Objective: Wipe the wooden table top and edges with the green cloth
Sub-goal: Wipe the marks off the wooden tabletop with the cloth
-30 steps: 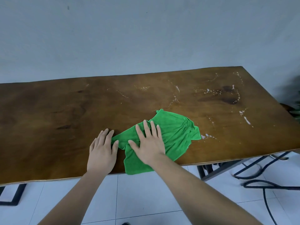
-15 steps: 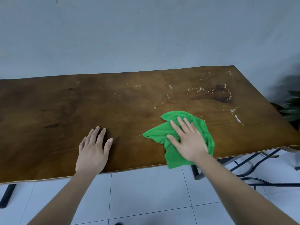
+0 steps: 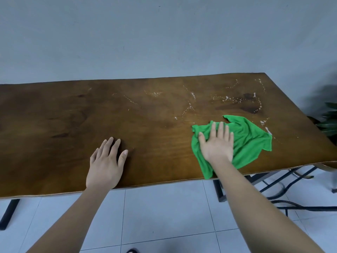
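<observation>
My right hand (image 3: 218,143) pressing flat on green cloth (image 3: 246,141), fingers (image 3: 221,127) stretched out and close together, not gripping. Cloth lying crumpled on right part of wooden worktop (image 3: 73,125), one corner hanging over near edge. My left hand (image 3: 106,164) resting flat on bare wood, fingers spread, holding nothing. White droplets (image 3: 237,100) lying beyond cloth, toward far right corner.

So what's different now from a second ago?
The right hand, flat on the green cloth, has slid it rightward along the table, from beside the left hand toward the white droplets near the right end. Nothing was picked up or let go. The left hand stays flat on the wood; the farther splashes remain unwiped.
</observation>
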### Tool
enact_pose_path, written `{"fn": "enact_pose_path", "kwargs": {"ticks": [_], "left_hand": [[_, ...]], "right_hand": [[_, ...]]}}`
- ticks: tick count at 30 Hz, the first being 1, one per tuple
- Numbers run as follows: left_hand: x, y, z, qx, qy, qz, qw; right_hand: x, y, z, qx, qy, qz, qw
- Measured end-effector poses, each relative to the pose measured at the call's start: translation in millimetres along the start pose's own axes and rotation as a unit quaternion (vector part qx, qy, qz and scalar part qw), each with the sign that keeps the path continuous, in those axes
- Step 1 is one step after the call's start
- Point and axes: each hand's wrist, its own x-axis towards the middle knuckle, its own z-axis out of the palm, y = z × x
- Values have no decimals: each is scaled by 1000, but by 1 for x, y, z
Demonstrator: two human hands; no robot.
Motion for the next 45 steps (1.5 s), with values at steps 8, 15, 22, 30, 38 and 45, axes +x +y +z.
{"fn": "enact_pose_path", "kwargs": {"ticks": [8,15,22,30,38,45], "left_hand": [[0,-2,4,-2,8,-3,1000],[1,-2,4,-6,9,-4,1000],[3,-1,3,3,-7,-12,1000],[5,-1,4,9,-16,-17,1000],[12,-8,-1,-4,-32,-3,999],[41,-32,-18,-31,-19,-8,999]], "right_hand": [[-57,-157,21,14,-32,-178,983],[-51,-170,24,1,-65,-394,917],[39,-68,-6,0,-45,-409,911],[135,29,-22,-9,4,-151,988],[119,-75,-7,0,-1,-44,999],[42,-215,15,-16,-28,-227,973]]}}
